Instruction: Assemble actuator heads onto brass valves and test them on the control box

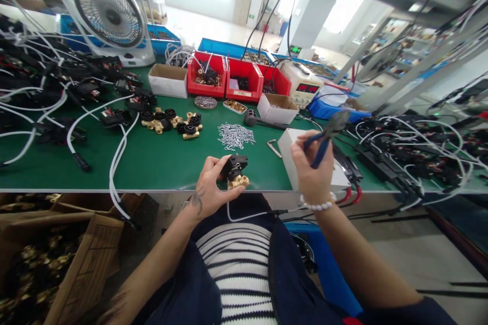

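In my left hand point(213, 187) is a black switch unit with a brass valve fitting point(239, 181) at its lower end, gripped between thumb and fingers at the bench's front edge. A thin white cable point(244, 219) hangs from it toward my lap. My right hand point(314, 170) is raised over a white box point(288, 155) and holds pliers point(328, 138) with dark blue handles, jaws pointing up and away. Beyond my left hand lies a heap of small wire clips point(235, 135). Brass fittings with black caps point(190, 128) sit to its left.
Red bins point(244, 92), a white carton point(168, 86) and a power supply point(301, 84) line the back. A fan point(110, 15) stands back left. Cabled black units point(125, 117) crowd the left; more point(396, 162) lie right. A hex key point(273, 149) rests beside the white box.
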### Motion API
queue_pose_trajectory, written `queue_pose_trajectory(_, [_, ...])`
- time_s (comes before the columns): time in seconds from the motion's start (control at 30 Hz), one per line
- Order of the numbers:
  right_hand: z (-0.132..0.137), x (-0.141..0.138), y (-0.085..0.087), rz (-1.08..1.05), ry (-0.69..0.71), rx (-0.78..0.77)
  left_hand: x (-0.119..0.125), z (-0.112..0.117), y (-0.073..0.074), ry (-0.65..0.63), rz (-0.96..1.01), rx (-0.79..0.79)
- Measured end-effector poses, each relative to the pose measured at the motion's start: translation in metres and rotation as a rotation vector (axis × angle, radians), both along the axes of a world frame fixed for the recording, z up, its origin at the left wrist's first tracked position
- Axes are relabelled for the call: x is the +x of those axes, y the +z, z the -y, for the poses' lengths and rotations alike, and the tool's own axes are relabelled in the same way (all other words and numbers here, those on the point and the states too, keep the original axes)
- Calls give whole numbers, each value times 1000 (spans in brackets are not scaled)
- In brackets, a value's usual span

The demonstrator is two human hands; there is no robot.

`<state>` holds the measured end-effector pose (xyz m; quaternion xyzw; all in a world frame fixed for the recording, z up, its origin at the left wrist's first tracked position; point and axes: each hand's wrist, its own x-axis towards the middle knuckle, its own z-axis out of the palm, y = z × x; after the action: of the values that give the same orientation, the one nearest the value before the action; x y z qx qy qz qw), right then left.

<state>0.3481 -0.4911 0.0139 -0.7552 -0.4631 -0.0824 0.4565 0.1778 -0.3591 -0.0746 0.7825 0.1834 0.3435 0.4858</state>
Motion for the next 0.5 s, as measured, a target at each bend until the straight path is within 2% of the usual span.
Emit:
queue_pose_trajectory(0.1, [0, 1, -3, 10, 232, -427, 0, 0, 1, -5, -9, 10])
queue_pose_trajectory(0.13, [1, 3, -1, 21, 275, -492, 0, 0, 2, -6, -12, 13])
queue_pose_trajectory(0.17, [2, 4, 1, 29, 265, -466, 0, 0, 3, -8, -14, 15])
queue_pose_trajectory(0.3, [3, 3, 1, 12, -12, 3, 0, 0, 5, -17, -21, 22])
queue_pose_trajectory(0.33, [3, 1, -2, 10, -33, 25, 0, 0, 5, -18, -22, 23])
queue_pose_trajectory(0.37, [3, 0, -5, 21, -4, -48, 0, 0, 5, -20, -23, 24])
queue_pose_trajectory(0.47, [3, -2, -8, 106, 229, -533, 1, 0, 5, -22, -25, 24])
queue_pose_trajectory(0.5, [3, -2, -6, 126, 286, -618, 1, 0, 4, -22, -24, 23])
